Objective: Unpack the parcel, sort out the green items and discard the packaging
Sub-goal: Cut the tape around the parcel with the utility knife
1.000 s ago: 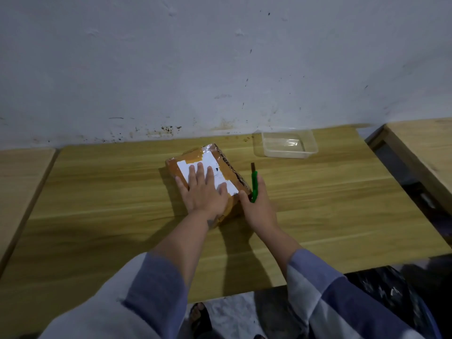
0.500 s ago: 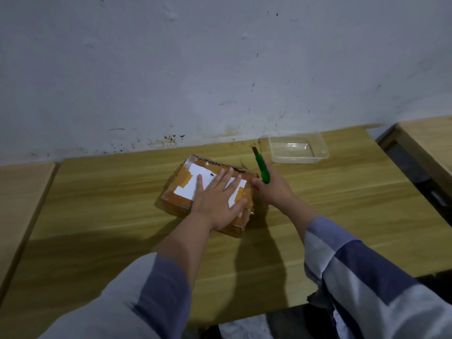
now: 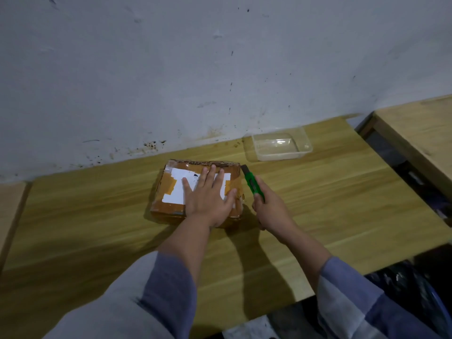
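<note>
A flat brown cardboard parcel (image 3: 168, 189) wrapped in clear tape, with a white label on top, lies on the wooden table (image 3: 318, 204) near the wall. My left hand (image 3: 208, 196) presses flat on its top, fingers spread. My right hand (image 3: 270, 206) grips a green box cutter (image 3: 253, 183) just right of the parcel. The cutter's dark tip touches the parcel's far right corner. The parcel is sealed; its contents are hidden.
An empty clear plastic container (image 3: 281, 146) stands at the back right by the wall. A second wooden table (image 3: 420, 133) is to the right across a gap, and another table edge (image 3: 9, 206) lies at the left. Dark bags (image 3: 411, 285) sit below the table's front right.
The parcel has been turned so its long side runs parallel to the wall. My right hand with the cutter has shifted from the front corner to the parcel's right side, tip at the far corner.
</note>
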The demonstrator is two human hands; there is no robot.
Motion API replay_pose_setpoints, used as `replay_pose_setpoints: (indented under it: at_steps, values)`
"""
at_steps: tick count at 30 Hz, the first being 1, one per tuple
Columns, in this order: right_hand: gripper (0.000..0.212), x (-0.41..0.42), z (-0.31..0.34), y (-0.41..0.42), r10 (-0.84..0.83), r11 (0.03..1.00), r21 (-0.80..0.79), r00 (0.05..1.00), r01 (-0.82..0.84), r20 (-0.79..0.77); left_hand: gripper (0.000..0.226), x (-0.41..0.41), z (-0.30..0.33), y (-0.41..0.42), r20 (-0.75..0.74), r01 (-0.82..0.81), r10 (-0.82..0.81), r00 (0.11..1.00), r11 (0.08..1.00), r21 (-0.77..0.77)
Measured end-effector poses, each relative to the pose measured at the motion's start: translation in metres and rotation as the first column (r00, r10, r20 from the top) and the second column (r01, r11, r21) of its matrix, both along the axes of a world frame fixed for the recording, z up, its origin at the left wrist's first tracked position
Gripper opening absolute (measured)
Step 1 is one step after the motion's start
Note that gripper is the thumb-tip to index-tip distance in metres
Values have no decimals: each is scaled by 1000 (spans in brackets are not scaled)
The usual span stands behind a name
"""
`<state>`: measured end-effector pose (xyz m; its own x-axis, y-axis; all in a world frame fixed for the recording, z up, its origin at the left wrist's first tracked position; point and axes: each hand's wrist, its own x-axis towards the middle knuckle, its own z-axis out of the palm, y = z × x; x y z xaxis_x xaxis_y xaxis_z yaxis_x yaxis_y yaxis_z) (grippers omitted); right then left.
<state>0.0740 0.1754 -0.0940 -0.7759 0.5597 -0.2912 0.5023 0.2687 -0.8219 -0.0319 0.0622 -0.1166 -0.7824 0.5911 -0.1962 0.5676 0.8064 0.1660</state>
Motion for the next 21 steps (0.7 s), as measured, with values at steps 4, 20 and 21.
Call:
replay_pose_setpoints:
  at_steps: [4, 20, 21]
  values:
    - [52, -4, 11, -3, 15, 998, 52, 998, -19, 67, 68, 1, -1, -1, -9, -4, 4, 1000, 1000, 2]
    - [66, -12, 52, -39, 147, 925, 266, 901, -272, 409, 63, 1, 1, 0, -34, 13, -16, 999, 997, -74]
    - [67, -6, 52, -43, 156, 923, 261, 896, -282, 417, 63, 1, 2, 0, -30, 6, -8, 1000, 998, -59]
